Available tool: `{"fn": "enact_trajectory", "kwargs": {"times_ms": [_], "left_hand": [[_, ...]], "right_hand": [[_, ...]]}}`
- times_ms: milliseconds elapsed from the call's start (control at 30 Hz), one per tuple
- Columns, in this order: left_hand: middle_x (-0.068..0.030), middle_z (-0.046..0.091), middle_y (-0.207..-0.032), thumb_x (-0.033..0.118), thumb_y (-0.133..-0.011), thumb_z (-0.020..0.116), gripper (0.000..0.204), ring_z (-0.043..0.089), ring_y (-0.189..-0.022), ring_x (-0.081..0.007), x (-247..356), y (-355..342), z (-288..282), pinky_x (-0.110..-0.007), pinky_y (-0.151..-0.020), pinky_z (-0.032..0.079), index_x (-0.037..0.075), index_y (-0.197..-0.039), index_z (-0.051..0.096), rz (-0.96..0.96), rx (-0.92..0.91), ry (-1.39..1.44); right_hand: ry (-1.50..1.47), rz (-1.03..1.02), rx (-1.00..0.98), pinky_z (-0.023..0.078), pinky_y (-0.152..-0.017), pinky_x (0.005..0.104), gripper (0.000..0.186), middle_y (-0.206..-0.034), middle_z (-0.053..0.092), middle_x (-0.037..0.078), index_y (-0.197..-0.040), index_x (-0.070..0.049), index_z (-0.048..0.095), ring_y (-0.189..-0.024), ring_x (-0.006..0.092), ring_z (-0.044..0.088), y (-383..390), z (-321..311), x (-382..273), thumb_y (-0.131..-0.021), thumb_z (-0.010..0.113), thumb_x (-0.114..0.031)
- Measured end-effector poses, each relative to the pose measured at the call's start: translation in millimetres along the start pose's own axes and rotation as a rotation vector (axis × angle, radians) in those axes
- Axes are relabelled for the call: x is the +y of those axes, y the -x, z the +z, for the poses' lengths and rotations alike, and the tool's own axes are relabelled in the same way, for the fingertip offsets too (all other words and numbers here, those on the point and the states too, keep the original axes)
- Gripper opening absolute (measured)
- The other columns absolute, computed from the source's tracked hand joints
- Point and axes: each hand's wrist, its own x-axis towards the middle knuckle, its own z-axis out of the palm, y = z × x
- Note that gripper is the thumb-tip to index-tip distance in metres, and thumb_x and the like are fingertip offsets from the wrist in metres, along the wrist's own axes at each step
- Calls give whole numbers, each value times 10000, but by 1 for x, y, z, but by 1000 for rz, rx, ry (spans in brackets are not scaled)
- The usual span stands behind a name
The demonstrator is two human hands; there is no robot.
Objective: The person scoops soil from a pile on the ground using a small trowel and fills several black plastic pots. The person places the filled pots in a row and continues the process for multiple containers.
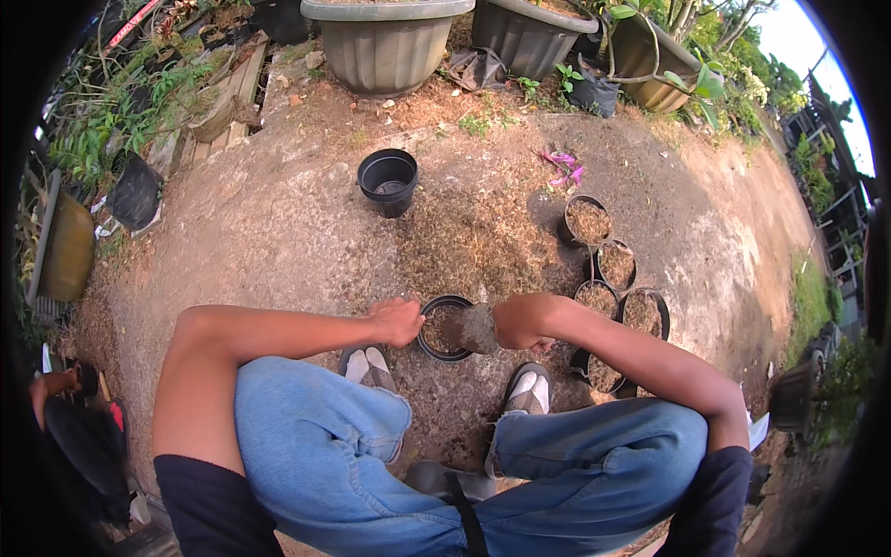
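Note:
Between my feet stands a round black plant pot with brown soil material inside. My left hand is closed at the pot's left rim and appears to grip it. On the other side, my right hand is closed around a soil-crusted grey trowel. Its blade reaches over the right rim into the pot, while its handle is hidden by my hand. Loose dry brown soil mix lies spread on the ground just beyond the pot.
An empty black pot stands farther off. Several filled black pots, including one nearby, cluster at the right. Pink petals lie on the ground. Large planters line the back. Another person's dark-clothed leg shows at lower left.

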Motion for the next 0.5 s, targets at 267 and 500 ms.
{"fn": "enact_trajectory", "kwargs": {"times_ms": [267,500], "left_hand": [[-280,684,-1210,306,-944,574,410,666,-1154,-415,6,-5,-4,-526,-957,538,-41,-1123,699,-121,-137,64],[-258,726,-1104,311,-938,576,392,694,-1097,-403,-8,1,-2,-497,-942,544,-20,-1092,720,-85,-65,26]], "right_hand": [[481,-56,395,619,-721,405,275,-1026,761,157,-1071,-5,766,-963,329,754,9,26,-30,-831,676,-104],[254,-139,402,579,-878,511,375,-961,723,281,-1014,42,704,-968,452,717,47,6,42,-1005,480,-258]]}}
